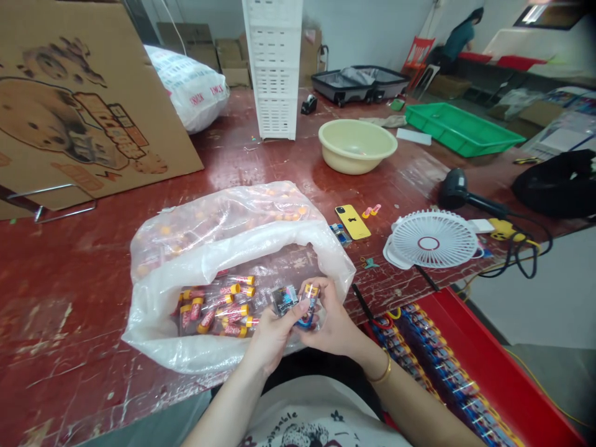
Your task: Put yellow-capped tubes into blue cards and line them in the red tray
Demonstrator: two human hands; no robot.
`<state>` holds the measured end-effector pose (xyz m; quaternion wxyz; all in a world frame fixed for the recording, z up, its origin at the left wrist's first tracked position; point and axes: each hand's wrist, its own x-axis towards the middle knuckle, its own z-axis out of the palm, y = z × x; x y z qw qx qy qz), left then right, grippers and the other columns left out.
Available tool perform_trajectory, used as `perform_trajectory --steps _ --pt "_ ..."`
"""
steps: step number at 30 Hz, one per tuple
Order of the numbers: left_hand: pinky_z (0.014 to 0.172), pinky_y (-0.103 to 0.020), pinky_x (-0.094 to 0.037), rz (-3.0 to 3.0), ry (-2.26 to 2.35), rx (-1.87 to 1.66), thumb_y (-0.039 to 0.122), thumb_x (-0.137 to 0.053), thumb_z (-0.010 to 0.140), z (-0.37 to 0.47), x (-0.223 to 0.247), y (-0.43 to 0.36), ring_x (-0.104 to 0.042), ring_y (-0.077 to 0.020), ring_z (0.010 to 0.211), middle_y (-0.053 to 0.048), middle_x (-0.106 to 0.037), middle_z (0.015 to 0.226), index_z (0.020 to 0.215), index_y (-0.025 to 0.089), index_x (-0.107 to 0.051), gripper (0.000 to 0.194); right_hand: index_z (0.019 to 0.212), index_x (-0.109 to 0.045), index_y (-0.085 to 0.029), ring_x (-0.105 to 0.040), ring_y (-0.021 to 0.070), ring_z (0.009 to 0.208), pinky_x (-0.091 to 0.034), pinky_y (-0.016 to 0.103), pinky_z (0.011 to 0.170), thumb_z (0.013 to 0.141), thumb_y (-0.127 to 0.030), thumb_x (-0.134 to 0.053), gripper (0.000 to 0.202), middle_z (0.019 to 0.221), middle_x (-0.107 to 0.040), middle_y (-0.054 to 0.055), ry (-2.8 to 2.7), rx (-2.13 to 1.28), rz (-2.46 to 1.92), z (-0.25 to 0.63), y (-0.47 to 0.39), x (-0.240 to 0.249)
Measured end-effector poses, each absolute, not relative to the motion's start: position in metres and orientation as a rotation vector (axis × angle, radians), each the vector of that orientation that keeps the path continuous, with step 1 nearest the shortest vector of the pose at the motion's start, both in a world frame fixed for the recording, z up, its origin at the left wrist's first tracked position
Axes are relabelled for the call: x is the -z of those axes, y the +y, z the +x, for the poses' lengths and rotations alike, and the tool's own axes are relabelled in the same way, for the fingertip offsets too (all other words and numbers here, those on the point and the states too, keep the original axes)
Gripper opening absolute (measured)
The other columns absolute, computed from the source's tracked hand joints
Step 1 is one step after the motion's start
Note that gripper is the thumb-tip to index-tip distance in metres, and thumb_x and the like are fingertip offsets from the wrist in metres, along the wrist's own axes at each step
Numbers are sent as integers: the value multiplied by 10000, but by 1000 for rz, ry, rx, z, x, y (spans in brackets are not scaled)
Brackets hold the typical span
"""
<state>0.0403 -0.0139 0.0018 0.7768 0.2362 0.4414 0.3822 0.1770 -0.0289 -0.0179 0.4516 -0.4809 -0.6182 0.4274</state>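
Observation:
Both hands meet at the right side of an open, translucent white plastic bag (pixel 190 273). My left hand (pixel 272 335) is closed, gripping a small dark printed packet (pixel 285 299); its thumb reaches across to my right hand. My right hand (pixel 333 323) is closed around a small blue item with a yellow top (pixel 307 316); its exact kind is unclear. Left of my hands, inside the bag, lie several clear tubes (pixel 235 311) with yellow caps and red printed contents. More yellow caps show faintly through the bag's far side.
Beyond the bag stand a pale yellow basin (pixel 357 149), a white perforated rack (pixel 274 74) and a cardboard box (pixel 93 99). To the right lie a yellow phone (pixel 352 222), a white fan (pixel 431 241) and a black hair dryer (pixel 460 191). A red tray (pixel 516 366) holds blue-and-yellow items.

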Motion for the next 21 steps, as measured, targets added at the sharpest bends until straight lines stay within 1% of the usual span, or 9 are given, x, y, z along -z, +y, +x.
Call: perform_trajectory --steps 3,6,8,10,14,15,17,19,21 --pt "769 -280 -534 550 957 -827 297 -797 685 41 -2 -14 -702 -186 735 -65 -770 786 886 138 -751 261 1153 -341 -241 -555 195 1004 -493 328 858 619 -144 -712 657 1086 -472 55 -1550 -1021 -1190 174 -31 16" --pt "779 -315 -548 620 994 -796 363 -753 726 42 -3 -21 -706 -225 834 -82 -769 908 967 156 -738 318 1161 -344 -252 -554 193 992 -487 332 864 619 -190 -736 672 1094 -476 52 -1529 -922 -1235 186 -39 15" --pt "772 -348 -564 611 1038 -748 400 -721 749 43 -3 -30 -703 -252 892 -89 -758 993 1037 178 -714 364 1149 -338 -257 -551 200 999 -487 342 861 629 -243 -747 662 1124 -475 61 -1469 -781 -1349 221 -52 21" --pt "764 -364 -579 618 1051 -672 399 -720 749 44 0 -38 -704 -266 908 -94 -753 1021 1062 182 -695 382 1131 -336 -256 -548 213 988 -483 366 856 636 -296 -746 643 1127 -480 68 -1371 -568 -1615 283 -81 32" --pt "713 -352 -609 729 1059 -524 377 -776 688 53 8 -45 -720 -262 833 -89 -770 935 969 154 -705 365 1051 -370 -229 -527 241 973 -444 391 859 619 -386 -710 572 1065 -494 76 -983 -173 -2494 430 -208 57" --pt "699 -343 -615 734 1074 -508 373 -794 663 58 9 -44 -722 -256 811 -77 -774 910 945 157 -707 366 991 -401 -215 -516 269 984 -424 418 861 590 -355 -718 530 1031 -498 87 -880 -149 -2610 455 -249 62" --pt "670 -322 -622 741 1105 -484 369 -825 613 69 12 -43 -722 -247 788 -57 -777 888 925 169 -706 389 872 -432 -206 -512 310 967 -408 454 825 499 -290 -753 499 947 -502 79 -715 -136 -2775 483 -323 72" --pt "636 -301 -624 767 1121 -440 363 -843 578 80 11 -42 -720 -252 798 -51 -777 894 939 186 -705 426 785 -447 -202 -526 319 921 -409 452 767 422 -220 -789 500 874 -499 59 -615 -147 -2846 487 -378 86" --pt "613 -304 -627 795 1126 -402 365 -849 561 90 7 -43 -716 -276 836 -55 -776 917 962 203 -704 456 744 -475 -195 -542 295 883 -419 417 719 419 -194 -821 475 843 -507 53 -581 -147 -2870 481 -410 104"
